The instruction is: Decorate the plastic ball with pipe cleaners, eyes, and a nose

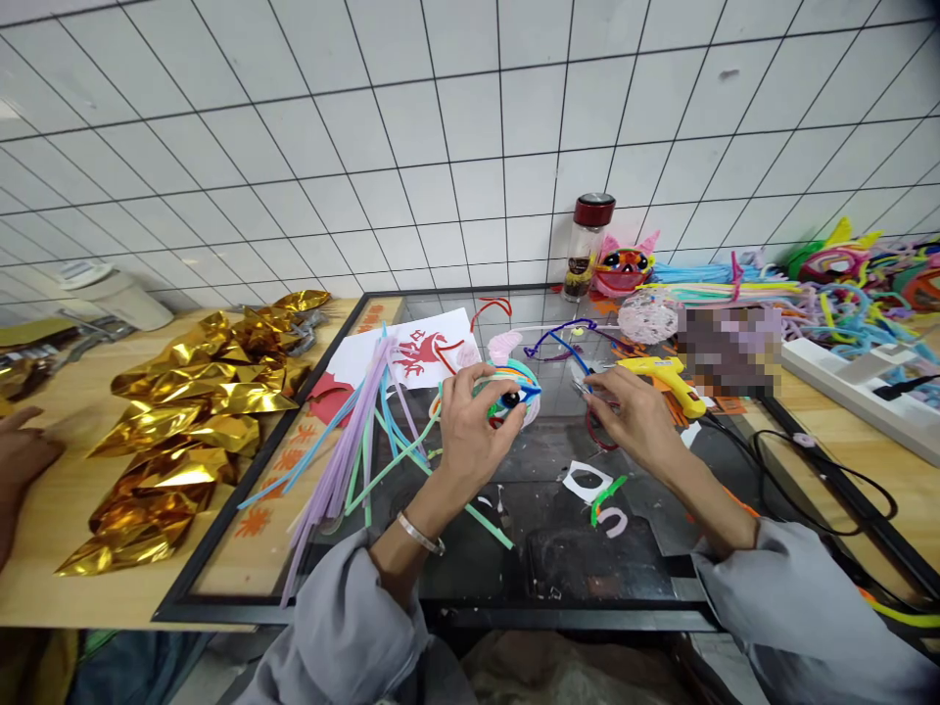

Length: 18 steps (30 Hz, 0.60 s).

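Observation:
My left hand (477, 416) is closed around a small pipe-cleaner animal face (530, 392) with a black eye, blue and orange edging and a pink ear. Its fingers hide part of the face. Just to the right, my right hand (632, 411) pinches a small silvery tool (579, 380), whose kind I cannot make out. A blue pipe cleaner (570, 347) reaches up to those fingertips; whether it is gripped is unclear. Below the hands lie a white paper cutout (587, 482) and a green pipe-cleaner piece (608, 499). Left of my left hand is a bundle of lilac pipe cleaners (352, 431).
A yellow glue gun (668, 380) with a black cord lies at right, near a white power strip (859, 387). A lidded bottle (587, 245) and a pink animal face (623, 266) stand behind. Gold foil (198, 421) covers the left side, beside another person's hand (25, 450).

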{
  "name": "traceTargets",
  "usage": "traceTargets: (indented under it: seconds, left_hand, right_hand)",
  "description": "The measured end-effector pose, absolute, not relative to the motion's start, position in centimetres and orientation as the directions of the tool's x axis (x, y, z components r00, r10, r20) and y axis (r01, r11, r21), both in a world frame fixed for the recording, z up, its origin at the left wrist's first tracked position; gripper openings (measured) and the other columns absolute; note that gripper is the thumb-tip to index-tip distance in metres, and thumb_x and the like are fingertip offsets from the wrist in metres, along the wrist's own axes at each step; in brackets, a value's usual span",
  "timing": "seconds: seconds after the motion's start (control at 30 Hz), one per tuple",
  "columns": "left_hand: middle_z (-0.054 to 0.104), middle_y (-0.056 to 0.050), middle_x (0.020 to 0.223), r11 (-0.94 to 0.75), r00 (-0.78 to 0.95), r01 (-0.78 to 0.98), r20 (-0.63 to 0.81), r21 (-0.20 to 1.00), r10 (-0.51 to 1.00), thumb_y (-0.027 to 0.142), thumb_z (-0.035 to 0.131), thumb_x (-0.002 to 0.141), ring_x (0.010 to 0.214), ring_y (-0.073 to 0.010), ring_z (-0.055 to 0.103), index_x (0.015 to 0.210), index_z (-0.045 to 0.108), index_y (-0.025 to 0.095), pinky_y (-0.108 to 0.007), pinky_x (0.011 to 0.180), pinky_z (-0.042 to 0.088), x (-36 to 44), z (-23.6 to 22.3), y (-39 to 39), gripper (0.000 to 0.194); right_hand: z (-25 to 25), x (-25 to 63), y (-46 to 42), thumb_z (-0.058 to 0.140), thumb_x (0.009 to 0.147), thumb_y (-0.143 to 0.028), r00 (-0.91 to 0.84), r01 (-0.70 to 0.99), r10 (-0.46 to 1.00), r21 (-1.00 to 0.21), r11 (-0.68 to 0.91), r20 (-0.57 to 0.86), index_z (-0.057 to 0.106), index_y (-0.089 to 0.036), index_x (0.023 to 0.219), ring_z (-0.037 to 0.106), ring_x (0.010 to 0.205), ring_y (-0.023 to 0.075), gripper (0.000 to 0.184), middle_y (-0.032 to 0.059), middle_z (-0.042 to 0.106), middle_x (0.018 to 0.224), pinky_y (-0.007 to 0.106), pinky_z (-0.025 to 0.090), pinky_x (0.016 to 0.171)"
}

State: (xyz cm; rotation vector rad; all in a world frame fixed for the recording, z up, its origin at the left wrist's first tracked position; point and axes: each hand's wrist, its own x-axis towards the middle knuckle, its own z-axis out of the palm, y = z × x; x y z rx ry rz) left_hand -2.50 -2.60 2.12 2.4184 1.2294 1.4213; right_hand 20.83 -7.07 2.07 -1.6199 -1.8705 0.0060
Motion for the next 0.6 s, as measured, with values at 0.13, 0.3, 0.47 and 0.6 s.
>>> traceTargets:
  seconds: [0.13, 0.3, 0.47, 0.6]
  left_hand:
    - [0.061, -0.008, 0.115, -0.67, 0.245, 0.593, 0.693, 0.446, 0.678, 0.02, 0.075, 0.079, 0.106, -0.0254, 0.056, 0.097, 0.075, 0.024, -0.039, 0.093, 0.047, -2.5, 2.2, -2.6, 0.019]
    - [0.062, -0.008, 0.114, -0.655, 0.248, 0.601, 0.672, 0.457, 0.697, 0.021, 0.074, 0.08, 0.108, -0.0253, 0.057, 0.098, 0.075, 0.024, -0.039, 0.094, 0.047, -2.5, 2.4, -2.8, 0.018]
    - [0.061, -0.007, 0.115, -0.646, 0.242, 0.607, 0.667, 0.462, 0.705, 0.023, 0.075, 0.08, 0.11, -0.0256, 0.056, 0.098, 0.074, 0.025, -0.039, 0.095, 0.047, -2.4, 2.3, -2.9, 0.019]
    - [0.062, -0.008, 0.115, -0.659, 0.251, 0.587, 0.668, 0.47, 0.7, 0.023, 0.074, 0.08, 0.111, -0.0258, 0.056, 0.106, 0.072, 0.024, -0.04, 0.098, 0.046, -2.4, 2.3, -2.8, 0.027]
  right_hand:
    - [2.8, 18.2, -6.0, 0.056, 0.095, -0.023, -0.123, 0.754, 0.77, -0.446, 0.483, 0.626, 0.07, -0.019, 0.102, 0.068, 0.083, 0.0217, 0.016, 0.0079, 0.071, 0.09, 0.033, 0.053, 0.074]
    - [2.6, 16.5, -5.0, 0.056, 0.095, -0.02, -0.205, 0.753, 0.765, -0.401, 0.521, 0.61, 0.071, -0.019, 0.103, 0.068, 0.086, 0.0231, 0.017, 0.0086, 0.073, 0.092, 0.034, 0.053, 0.076]
    - [2.3, 16.5, -4.6, 0.054, 0.094, -0.014, -0.206, 0.752, 0.762, -0.398, 0.525, 0.615, 0.071, -0.018, 0.094, 0.067, 0.08, 0.0219, 0.017, 0.0086, 0.071, 0.087, 0.032, 0.052, 0.07]
    - [2.4, 16.5, -4.6, 0.056, 0.093, -0.015, -0.181, 0.737, 0.765, -0.43, 0.521, 0.618, 0.069, -0.019, 0.089, 0.064, 0.077, 0.0202, 0.015, 0.0068, 0.068, 0.084, 0.031, 0.05, 0.069]
